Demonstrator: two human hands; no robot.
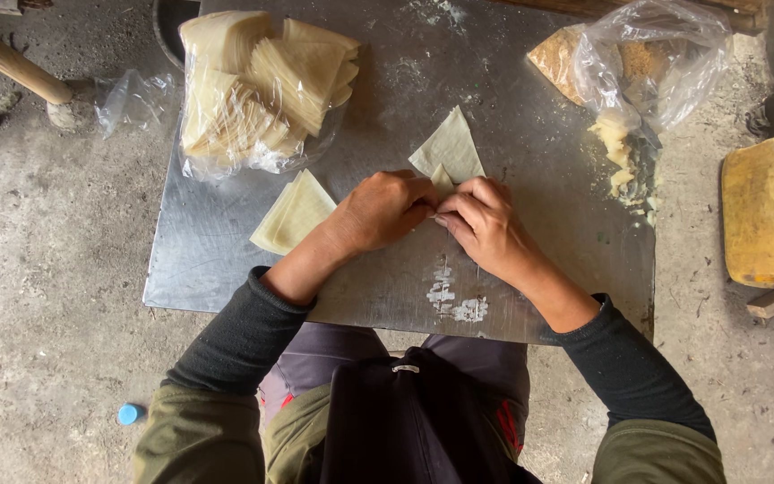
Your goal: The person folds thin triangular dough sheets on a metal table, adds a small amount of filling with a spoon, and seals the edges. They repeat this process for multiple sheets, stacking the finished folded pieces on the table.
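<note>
Concrete floor, steel worktop (226,269) on it. Head view: left hand (378,211) and right hand (485,224) meet over a pale triangular dough sheet (451,148), fingers of both pinched on its near corner. Stack of sheets (293,213) just left of the left fingers; bagged sheets (257,85) beyond; filling bag (651,58) far right.

I see a metal table (226,269) on rough grey concrete floor (38,296), daylit, under both hands.
</note>
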